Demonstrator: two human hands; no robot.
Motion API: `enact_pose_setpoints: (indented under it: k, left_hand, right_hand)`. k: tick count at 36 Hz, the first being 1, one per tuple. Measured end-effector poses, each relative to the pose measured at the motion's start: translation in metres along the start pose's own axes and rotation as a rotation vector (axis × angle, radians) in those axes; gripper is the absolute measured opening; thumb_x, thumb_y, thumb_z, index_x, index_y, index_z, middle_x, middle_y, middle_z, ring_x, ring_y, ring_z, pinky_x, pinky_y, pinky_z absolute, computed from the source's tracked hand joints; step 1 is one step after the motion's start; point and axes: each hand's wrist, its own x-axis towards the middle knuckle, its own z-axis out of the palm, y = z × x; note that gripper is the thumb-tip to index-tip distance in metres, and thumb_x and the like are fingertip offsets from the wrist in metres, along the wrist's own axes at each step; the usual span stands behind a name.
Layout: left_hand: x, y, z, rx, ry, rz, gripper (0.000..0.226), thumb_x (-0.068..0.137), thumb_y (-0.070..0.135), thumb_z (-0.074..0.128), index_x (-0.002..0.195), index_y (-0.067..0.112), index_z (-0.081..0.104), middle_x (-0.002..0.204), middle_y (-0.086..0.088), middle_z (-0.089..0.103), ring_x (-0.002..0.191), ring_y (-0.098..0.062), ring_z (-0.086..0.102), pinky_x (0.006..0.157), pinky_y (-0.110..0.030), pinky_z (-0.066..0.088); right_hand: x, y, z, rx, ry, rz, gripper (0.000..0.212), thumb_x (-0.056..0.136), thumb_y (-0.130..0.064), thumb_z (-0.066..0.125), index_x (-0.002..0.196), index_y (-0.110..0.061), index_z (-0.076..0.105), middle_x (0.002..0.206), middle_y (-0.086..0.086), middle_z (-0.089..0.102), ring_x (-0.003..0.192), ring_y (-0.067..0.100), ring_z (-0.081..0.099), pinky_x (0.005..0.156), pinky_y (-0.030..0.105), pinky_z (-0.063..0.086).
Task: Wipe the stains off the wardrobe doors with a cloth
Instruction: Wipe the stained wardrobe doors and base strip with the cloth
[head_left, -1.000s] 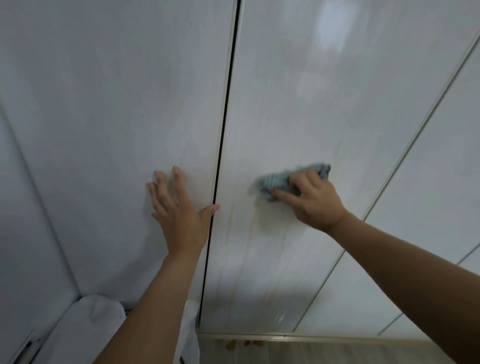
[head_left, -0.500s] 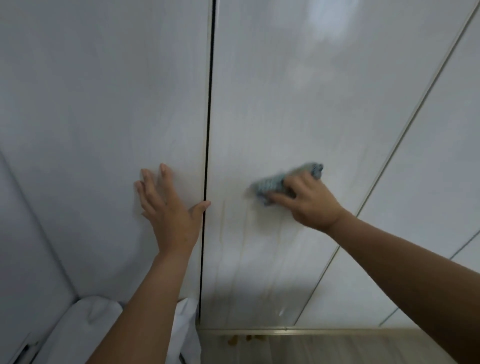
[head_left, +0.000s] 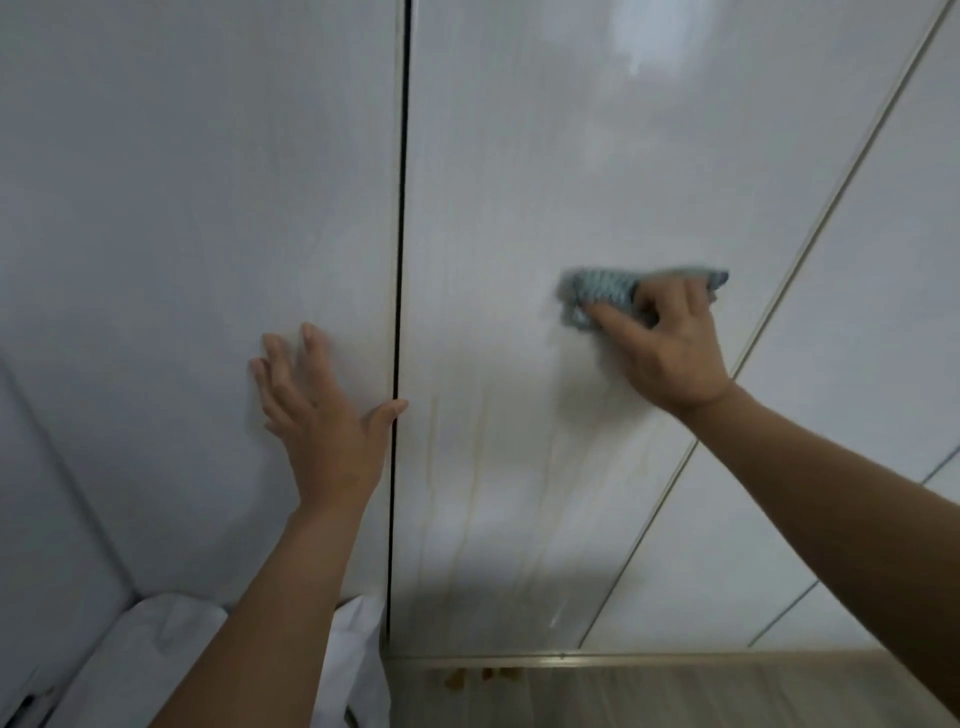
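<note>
Two glossy white wardrobe doors fill the view, split by a dark vertical gap. My left hand (head_left: 322, 415) lies flat with fingers spread on the left door (head_left: 182, 208), its thumb at the gap. My right hand (head_left: 670, 353) presses a bunched grey-blue cloth (head_left: 602, 293) against the middle door (head_left: 545, 156), near its right edge. Faint yellowish drip streaks (head_left: 478, 499) run down the middle door below and left of the cloth. Part of the cloth is hidden under my fingers.
A further white panel (head_left: 857, 364) lies right of a thin beige seam. A metal bottom rail (head_left: 545, 661) runs under the doors, with brownish spots (head_left: 467, 678) on the floor beneath. White fabric (head_left: 156, 649) lies at the lower left.
My right hand has slid the cloth rightward and slightly up across the middle door. My left hand keeps its place on the left door; the view has shifted a little.
</note>
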Motion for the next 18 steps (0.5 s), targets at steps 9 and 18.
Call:
enact_pose_setpoints:
  k: [9,18]
  left_hand:
    - [0.000,-0.001,0.000,-0.003,-0.011,-0.006,0.121,0.076,0.043,0.088,0.165,0.021,0.010,0.171,-0.018,-0.004,0.157,-0.042,-0.007,0.119,-0.070,0.011]
    - [0.000,-0.001,0.000,-0.008,0.006,0.004,0.121,0.075,0.042,0.089,0.165,0.018,0.012,0.171,-0.019,-0.002,0.156,-0.043,-0.006,0.120,-0.067,0.009]
  right_hand:
    - [0.020,0.022,-0.023,0.000,-0.165,-0.211,0.034,0.095,-0.004,0.061,0.123,-0.020,0.070,0.099,0.017,0.051,0.084,0.033,0.047,0.064,0.040,0.041]
    - [-0.044,-0.031,0.004,0.097,-0.137,0.035,0.031,0.102,-0.008,0.051,0.129,-0.020,0.059,0.099,0.014,0.047,0.082,0.033,0.047,0.066,0.042,0.042]
